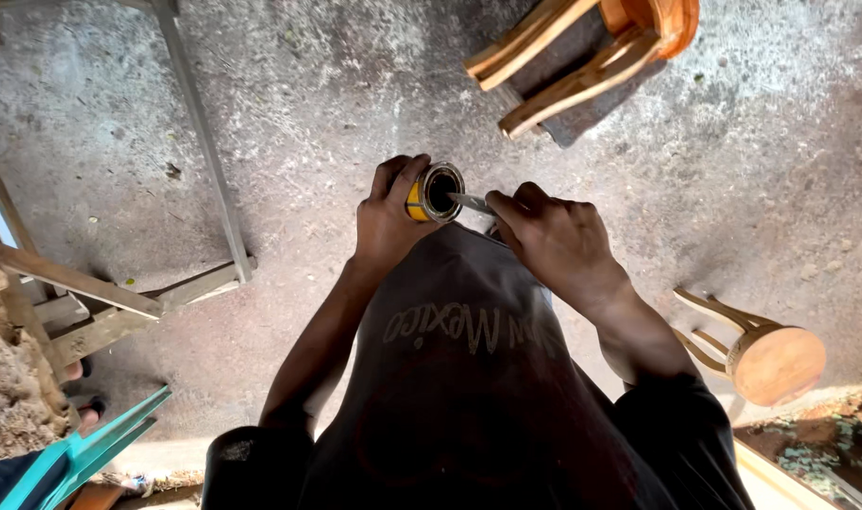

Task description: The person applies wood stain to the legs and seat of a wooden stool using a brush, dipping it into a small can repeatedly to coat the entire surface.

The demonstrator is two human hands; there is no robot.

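Overhead, the left hand [386,219] grips a small yellow metal tin [431,193] above the concrete floor [289,104]; the right hand [556,241] clasps a thin metal blade [469,201] at its rim. Judged: prying stage, needing steady leverage.

**Open concrete around the hands, furniture at the edges**

Bare grey concrete floor [733,151] is seen at 3 o'clock and between 10 and 12 o'clock. The way at 1 o'clock is blocked by a varnished wooden chair [582,57], at 4 o'clock by a round-seated wooden stool [766,354], at 9 o'clock by a weathered timber frame [204,142].
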